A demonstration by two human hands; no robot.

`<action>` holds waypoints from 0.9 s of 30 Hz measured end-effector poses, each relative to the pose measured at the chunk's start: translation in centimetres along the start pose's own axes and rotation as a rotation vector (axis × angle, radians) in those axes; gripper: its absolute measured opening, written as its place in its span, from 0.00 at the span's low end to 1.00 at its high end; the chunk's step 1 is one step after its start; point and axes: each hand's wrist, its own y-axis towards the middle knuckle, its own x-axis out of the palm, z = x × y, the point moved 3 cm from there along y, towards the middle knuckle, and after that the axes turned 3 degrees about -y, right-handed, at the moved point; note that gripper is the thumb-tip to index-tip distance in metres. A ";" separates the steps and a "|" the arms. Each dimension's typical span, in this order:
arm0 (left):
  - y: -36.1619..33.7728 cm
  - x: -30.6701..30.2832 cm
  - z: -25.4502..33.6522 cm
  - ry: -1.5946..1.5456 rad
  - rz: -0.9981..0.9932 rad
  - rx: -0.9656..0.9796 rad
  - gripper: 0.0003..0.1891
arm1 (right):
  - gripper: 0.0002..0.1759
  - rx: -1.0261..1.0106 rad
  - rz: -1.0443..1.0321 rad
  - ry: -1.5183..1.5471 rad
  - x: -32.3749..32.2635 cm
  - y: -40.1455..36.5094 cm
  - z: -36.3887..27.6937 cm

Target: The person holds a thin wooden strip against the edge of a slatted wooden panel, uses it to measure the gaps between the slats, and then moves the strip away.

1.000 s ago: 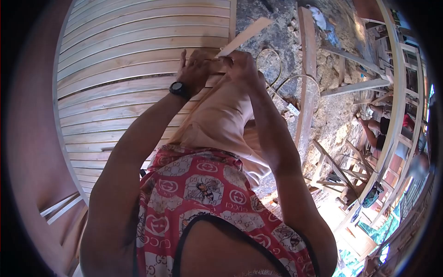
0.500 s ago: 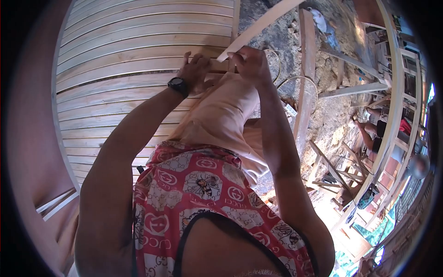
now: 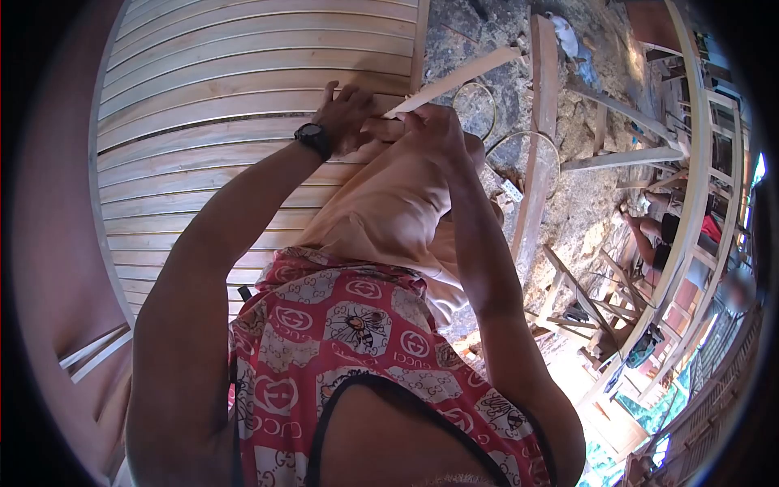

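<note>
My right hand [image 3: 438, 132] is closed on a thin, pale wooden strip [image 3: 462, 79], gripping it near its lower left end. The strip slants up to the right, over the ground. Close to that end, my left hand [image 3: 349, 118], with a black watch [image 3: 312, 140] on its wrist, rests over the slatted wooden panel [image 3: 260, 77] with fingers apart. Its fingertips are partly hidden, and what lies right between the two hands is hard to make out. Beneath both hands is my leg in peach-coloured trousers [image 3: 365, 207].
A long wooden beam [image 3: 537, 105] lies on the dusty ground to the right, beside thin looped hoops [image 3: 495, 111]. Wooden frames [image 3: 625, 154] stand further right, where another person [image 3: 665, 239] sits. A brown board [image 3: 49, 203] is at the left.
The strip has swung down and its far end now shows over the ground. My right hand has shifted slightly lower with it. My left hand stays nearly in place.
</note>
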 end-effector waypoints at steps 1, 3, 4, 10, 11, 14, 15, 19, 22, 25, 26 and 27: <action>0.0 -0.1 0.0 -0.006 -0.004 0.005 0.30 | 0.12 0.002 0.002 -0.002 -0.1 -0.1 -0.1; 0.1 -0.3 0.2 -0.012 -0.005 0.011 0.30 | 0.11 0.033 -0.009 -0.003 -0.1 -0.1 -0.4; 0.1 -0.3 0.2 -0.001 0.004 0.007 0.30 | 0.11 0.032 -0.008 -0.004 -0.1 -0.1 -0.3; 0.1 0.0 0.2 -0.005 0.040 0.010 0.29 | 0.10 -0.048 0.110 -0.094 1.1 -0.7 1.5; 0.2 0.0 0.3 -0.005 0.038 0.012 0.28 | 0.09 -0.006 0.052 -0.029 0.4 -0.5 0.5; 0.1 -0.2 0.4 -0.017 0.053 0.030 0.26 | 0.08 0.045 0.016 -0.001 0.8 -0.7 1.0; 0.0 -0.2 0.5 -0.017 0.053 0.031 0.26 | 0.07 0.053 0.035 -0.037 1.2 -0.9 1.7; 0.1 0.4 0.5 0.038 0.053 0.031 0.25 | 0.08 0.054 0.001 -0.001 0.0 -0.7 1.2; 0.1 0.6 0.6 0.031 0.029 0.013 0.25 | 0.09 0.116 0.015 0.048 -1.0 -0.4 0.9; -0.3 0.7 1.2 0.026 0.019 0.015 0.23 | 0.08 0.142 -0.002 0.142 -1.4 -0.5 0.6; -0.5 0.6 1.5 0.036 0.026 0.028 0.22 | 0.09 0.099 0.004 0.145 -1.0 -0.4 0.9; -0.7 0.6 1.9 0.035 0.025 0.031 0.22 | 0.09 0.055 0.009 0.149 -0.6 -0.3 1.1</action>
